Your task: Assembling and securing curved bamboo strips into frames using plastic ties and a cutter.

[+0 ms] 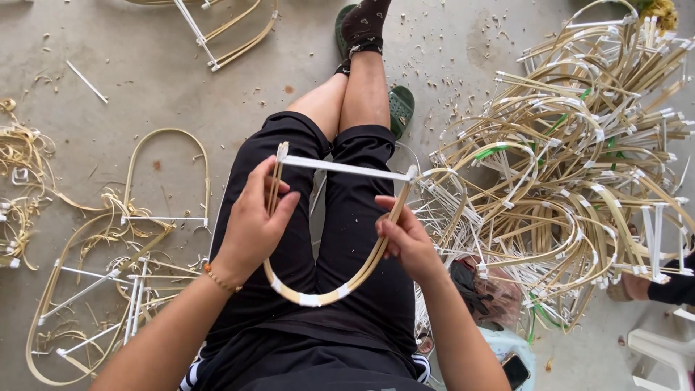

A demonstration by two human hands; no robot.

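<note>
Seated on the floor, my left hand pinches one upright of the bent cane frame and my right hand grips the other, steadying it over my lap, the finished heap near my right.

The hoop is a U-shaped bend of pale bamboo strip, held at the centre of the frame above the lap. Its curved bottom points toward the lower edge and is wrapped with white tape in a few spots. A straight white stick bridges the two upper ends, tilting slightly down to the right. The left arm of the U is made of several thin strips lying together.
</note>
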